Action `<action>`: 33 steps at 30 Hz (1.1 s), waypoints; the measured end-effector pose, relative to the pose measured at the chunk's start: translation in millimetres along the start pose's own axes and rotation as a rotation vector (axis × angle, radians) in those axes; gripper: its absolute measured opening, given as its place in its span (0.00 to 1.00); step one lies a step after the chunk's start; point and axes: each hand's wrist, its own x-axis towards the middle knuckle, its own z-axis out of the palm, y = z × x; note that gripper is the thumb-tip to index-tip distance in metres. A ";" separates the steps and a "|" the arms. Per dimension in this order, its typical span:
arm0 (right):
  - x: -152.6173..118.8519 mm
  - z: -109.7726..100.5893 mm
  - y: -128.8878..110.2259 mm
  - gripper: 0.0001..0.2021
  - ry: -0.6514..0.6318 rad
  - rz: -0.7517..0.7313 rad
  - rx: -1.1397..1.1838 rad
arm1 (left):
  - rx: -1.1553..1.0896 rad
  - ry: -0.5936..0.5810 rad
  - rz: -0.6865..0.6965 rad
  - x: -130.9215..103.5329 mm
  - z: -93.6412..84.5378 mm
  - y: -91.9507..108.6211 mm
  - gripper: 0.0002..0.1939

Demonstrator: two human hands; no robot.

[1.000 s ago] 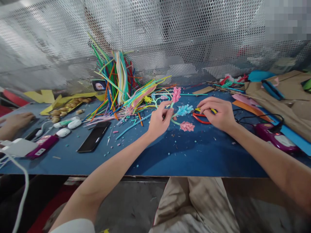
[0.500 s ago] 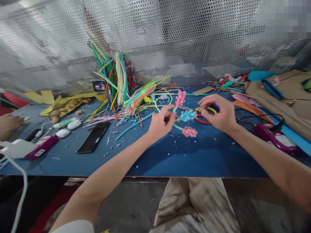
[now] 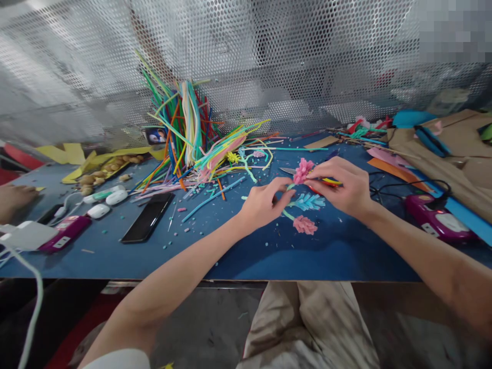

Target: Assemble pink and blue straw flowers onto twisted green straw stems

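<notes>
My left hand (image 3: 265,206) pinches the pale green stem of a pipe-cleaner flower sprig, its fingers closed. Three fuzzy heads branch from the sprig: a bright pink flower (image 3: 303,171) on top, a blue flower (image 3: 308,201) in the middle and a salmon-pink flower (image 3: 305,225) below. At the top head, my right hand (image 3: 340,185) has thumb and fingers closed on the right side of the pink petals. Scissors (image 3: 287,170) lie behind, their red and yellow handles mostly hidden by my right hand. A smaller pipe-cleaner sprig (image 3: 249,166) with yellow, blue and lilac heads rests beyond my left hand.
Bundled pipe cleaners (image 3: 190,123) stand at the back, beside a loose pile. A black phone (image 3: 148,218) lies left among clippings. Purple power strips (image 3: 438,218) with cables sit at both sides. Brown paper (image 3: 457,148) covers the right rear. Another person's hand (image 3: 17,202) is far left.
The held sprig has tilted and shifted right and slightly down. My right hand has moved from beside the scissors handles onto the top pink flower.
</notes>
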 end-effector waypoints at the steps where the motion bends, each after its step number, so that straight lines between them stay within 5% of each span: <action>1: 0.5 0.2 -1.3 0.06 0.004 -0.003 -0.006 | 0.005 0.000 -0.007 0.3 0.2 -0.2 0.10; 9: 2.9 5.7 -1.7 0.03 0.023 -0.036 -0.020 | 0.107 0.043 -0.024 2.7 2.6 -3.5 0.11; 16: -3.3 17.2 -11.4 0.03 0.105 0.105 -0.167 | 0.037 0.095 -0.065 4.9 7.3 -3.8 0.10; 22: -7.0 22.2 -9.8 0.03 0.125 0.068 -0.065 | 0.038 0.131 -0.064 5.6 4.3 -2.0 0.07; 27: -5.5 18.2 -2.3 0.00 0.034 0.063 0.000 | 0.075 0.128 -0.049 6.2 2.5 -7.7 0.08; 33: 2.4 5.5 2.8 0.06 0.112 0.123 -0.054 | 0.163 0.104 -0.001 5.6 0.6 -19.3 0.09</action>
